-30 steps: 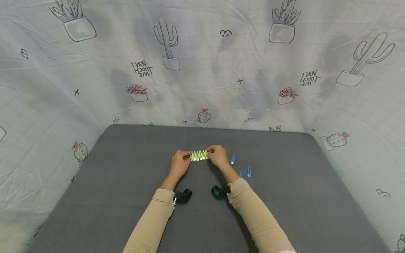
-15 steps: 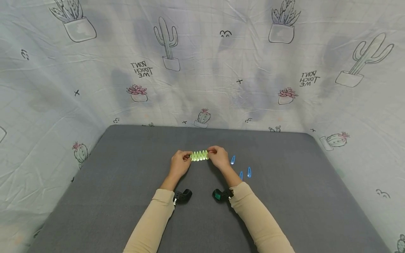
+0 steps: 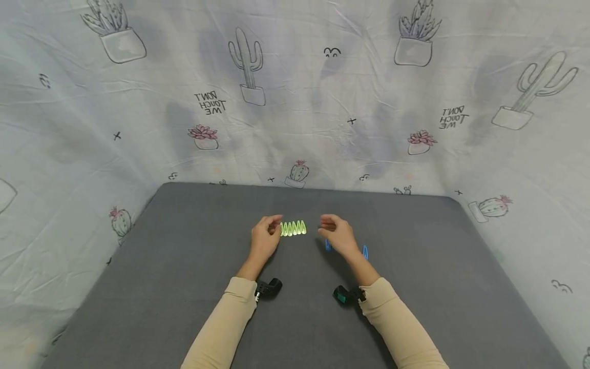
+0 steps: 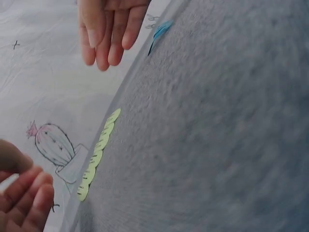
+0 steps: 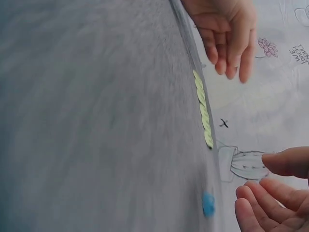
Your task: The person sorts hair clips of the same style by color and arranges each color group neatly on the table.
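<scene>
Right hand [image 3: 340, 237] had moved from the green clips [image 4: 98, 157] to near the blue clips [image 3: 328, 245], left hand [image 3: 265, 238] stayed beside the row, and both hands' fingers were released.

I count six green hair clips [image 3: 294, 228], two visible blue hair clips [image 3: 365, 252] and two black wrist cameras [image 3: 270, 288].

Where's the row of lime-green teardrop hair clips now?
In the head view, the lime-green hair clips lie on the grey table between the left hand and the right hand, nearer the left.
</scene>
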A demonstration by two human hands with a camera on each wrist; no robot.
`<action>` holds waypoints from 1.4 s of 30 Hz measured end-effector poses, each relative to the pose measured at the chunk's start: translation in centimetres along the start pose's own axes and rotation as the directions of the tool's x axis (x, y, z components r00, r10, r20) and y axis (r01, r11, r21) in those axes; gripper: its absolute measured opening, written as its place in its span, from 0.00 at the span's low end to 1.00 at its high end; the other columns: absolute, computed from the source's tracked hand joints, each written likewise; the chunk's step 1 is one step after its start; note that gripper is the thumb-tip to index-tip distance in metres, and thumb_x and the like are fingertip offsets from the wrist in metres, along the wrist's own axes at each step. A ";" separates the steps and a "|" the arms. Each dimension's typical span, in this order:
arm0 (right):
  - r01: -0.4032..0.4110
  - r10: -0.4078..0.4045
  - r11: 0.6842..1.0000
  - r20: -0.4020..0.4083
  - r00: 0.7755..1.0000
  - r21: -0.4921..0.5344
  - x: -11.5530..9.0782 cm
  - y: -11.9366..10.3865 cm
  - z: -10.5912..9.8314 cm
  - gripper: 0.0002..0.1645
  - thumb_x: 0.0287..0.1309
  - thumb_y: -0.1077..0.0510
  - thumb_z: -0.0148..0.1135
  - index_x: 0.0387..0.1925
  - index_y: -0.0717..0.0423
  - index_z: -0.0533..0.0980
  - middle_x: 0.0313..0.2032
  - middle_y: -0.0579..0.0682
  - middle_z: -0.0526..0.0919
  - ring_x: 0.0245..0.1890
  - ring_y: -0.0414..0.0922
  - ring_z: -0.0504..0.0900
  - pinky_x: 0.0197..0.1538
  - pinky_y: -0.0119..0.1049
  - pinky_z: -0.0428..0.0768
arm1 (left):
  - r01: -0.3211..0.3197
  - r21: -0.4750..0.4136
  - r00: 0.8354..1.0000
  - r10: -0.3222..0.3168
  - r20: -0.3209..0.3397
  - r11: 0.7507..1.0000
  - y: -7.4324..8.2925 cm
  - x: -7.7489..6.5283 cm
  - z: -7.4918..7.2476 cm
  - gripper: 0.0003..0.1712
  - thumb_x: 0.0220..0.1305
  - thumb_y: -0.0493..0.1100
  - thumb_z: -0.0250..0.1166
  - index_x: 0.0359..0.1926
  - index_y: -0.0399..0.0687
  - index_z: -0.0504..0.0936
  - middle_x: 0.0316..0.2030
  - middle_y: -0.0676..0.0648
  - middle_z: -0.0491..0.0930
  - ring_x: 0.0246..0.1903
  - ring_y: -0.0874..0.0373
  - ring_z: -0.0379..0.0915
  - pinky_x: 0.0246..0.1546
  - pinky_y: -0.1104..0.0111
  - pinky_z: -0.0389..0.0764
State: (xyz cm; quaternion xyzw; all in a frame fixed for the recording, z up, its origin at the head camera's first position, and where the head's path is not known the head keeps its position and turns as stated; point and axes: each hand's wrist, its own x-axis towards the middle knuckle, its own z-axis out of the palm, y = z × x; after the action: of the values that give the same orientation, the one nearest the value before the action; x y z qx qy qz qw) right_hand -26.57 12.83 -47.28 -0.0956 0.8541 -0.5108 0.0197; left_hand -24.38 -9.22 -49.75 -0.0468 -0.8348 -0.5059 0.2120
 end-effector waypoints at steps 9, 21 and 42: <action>0.006 -0.006 1.000 -0.002 1.000 0.002 -2.5 1.2 -3.8 0.26 0.59 0.62 0.62 0.59 0.63 0.70 0.57 0.61 0.76 0.58 0.56 0.74 0.61 0.47 0.72 | 0.049 -0.109 0.989 -0.033 0.142 0.993 2.7 -1.4 2.9 0.16 0.61 0.32 0.62 0.50 0.35 0.80 0.46 0.39 0.81 0.46 0.48 0.79 0.45 0.60 0.81; 0.002 -0.001 1.000 -0.054 0.999 0.011 -5.8 3.3 -7.6 0.27 0.59 0.63 0.62 0.59 0.68 0.69 0.57 0.64 0.75 0.58 0.59 0.73 0.60 0.51 0.71 | 0.088 -0.006 0.957 -0.083 0.278 0.996 6.3 -3.6 9.0 0.19 0.61 0.34 0.62 0.53 0.35 0.77 0.46 0.40 0.78 0.47 0.48 0.77 0.46 0.66 0.80; -0.126 0.109 0.985 -0.142 0.984 -0.118 -6.7 5.9 -7.5 0.24 0.55 0.62 0.65 0.54 0.65 0.74 0.52 0.62 0.80 0.52 0.54 0.79 0.51 0.41 0.78 | 0.148 0.126 0.977 -0.164 0.133 0.981 6.3 -3.3 10.3 0.19 0.54 0.36 0.70 0.48 0.36 0.81 0.38 0.43 0.75 0.37 0.52 0.75 0.40 0.65 0.77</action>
State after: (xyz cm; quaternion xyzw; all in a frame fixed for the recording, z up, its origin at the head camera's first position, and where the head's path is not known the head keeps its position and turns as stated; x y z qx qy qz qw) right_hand -21.86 23.25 -49.31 -0.0112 0.8883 -0.4590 -0.0138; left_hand -22.67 3.19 -49.97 -0.0049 -0.8767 -0.4674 0.1139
